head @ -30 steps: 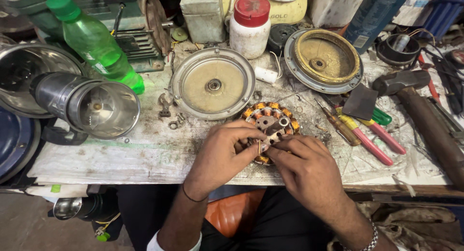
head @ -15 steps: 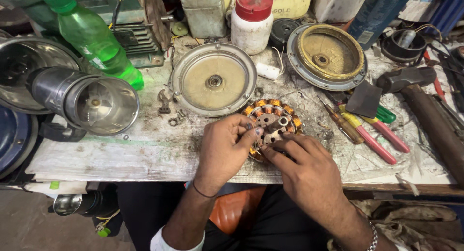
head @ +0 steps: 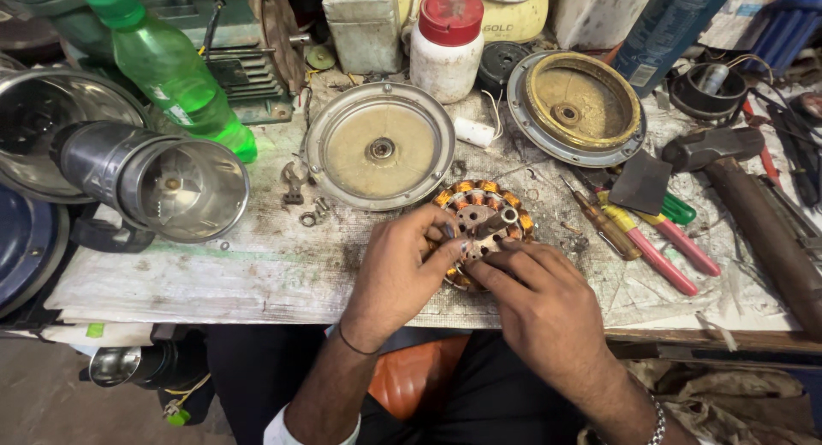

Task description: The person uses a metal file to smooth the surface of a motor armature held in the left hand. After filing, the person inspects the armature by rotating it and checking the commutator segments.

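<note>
A round motor stator [head: 481, 212] with orange copper windings and a short metal shaft lies on the worn workbench [head: 214, 269] near its front edge. My left hand [head: 398, 274] grips its left side, fingers curled over the coils. My right hand [head: 539, 304] rests on its near right part, fingertips pressing on the windings by the shaft. Both hands cover the near half of the stator.
Behind the stator lie two round motor covers [head: 380, 145] [head: 575, 107]. A green bottle [head: 171, 72] and shiny metal housings [head: 158, 179] stand at left. Red-handled pliers [head: 659, 248], a screwdriver [head: 604, 226] and a hammer [head: 753, 214] lie at right. A white red-capped jar [head: 445, 42] stands behind.
Both hands have shifted a little on the stator, the fingers working over the coils. The stator stays in the same place on the bench.
</note>
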Demonstrator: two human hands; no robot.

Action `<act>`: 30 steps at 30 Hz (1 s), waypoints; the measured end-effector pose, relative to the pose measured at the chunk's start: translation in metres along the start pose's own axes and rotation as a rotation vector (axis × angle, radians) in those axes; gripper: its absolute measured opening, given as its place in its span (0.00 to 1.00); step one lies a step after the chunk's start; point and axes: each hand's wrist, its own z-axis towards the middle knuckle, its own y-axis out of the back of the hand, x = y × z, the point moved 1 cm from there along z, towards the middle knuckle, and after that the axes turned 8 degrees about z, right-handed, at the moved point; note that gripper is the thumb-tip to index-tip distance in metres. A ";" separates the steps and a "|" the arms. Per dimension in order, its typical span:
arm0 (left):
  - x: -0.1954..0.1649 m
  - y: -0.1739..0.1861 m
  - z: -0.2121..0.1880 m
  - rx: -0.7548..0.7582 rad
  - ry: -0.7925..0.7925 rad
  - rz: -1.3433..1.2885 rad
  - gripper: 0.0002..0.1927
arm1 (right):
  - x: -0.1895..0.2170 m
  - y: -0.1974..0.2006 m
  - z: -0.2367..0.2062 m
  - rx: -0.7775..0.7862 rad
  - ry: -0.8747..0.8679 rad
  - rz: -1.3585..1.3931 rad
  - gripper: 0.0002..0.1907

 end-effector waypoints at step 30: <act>-0.005 -0.004 -0.006 -0.077 0.021 0.077 0.13 | 0.001 -0.001 0.001 -0.043 0.002 -0.005 0.21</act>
